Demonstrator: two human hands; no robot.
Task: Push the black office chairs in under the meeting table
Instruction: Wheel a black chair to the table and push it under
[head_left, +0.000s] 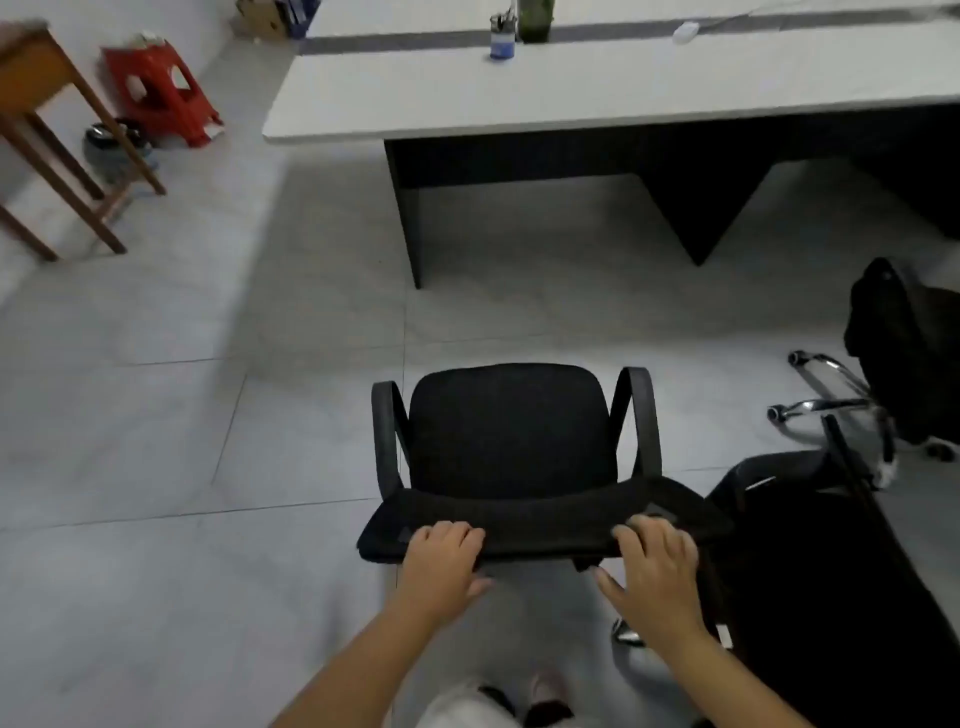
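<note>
A black office chair (511, 431) with two armrests stands on the grey tiled floor right in front of me, facing the white meeting table (571, 98). An open stretch of floor separates the chair from the table's edge. My left hand (441, 558) grips the left part of the backrest's top edge. My right hand (654, 566) grips the right part of that edge. A second black chair (810, 571) sits close at my lower right. A third black chair (898, 358) with a chrome wheeled base stands further right.
The table has dark panel legs (410, 218) with a gap between them ahead. A blue pen holder (502, 36) and a dark green bottle (536, 21) stand on the tabletop. At the left are a wooden table (62, 150) and a red plastic stool (161, 93).
</note>
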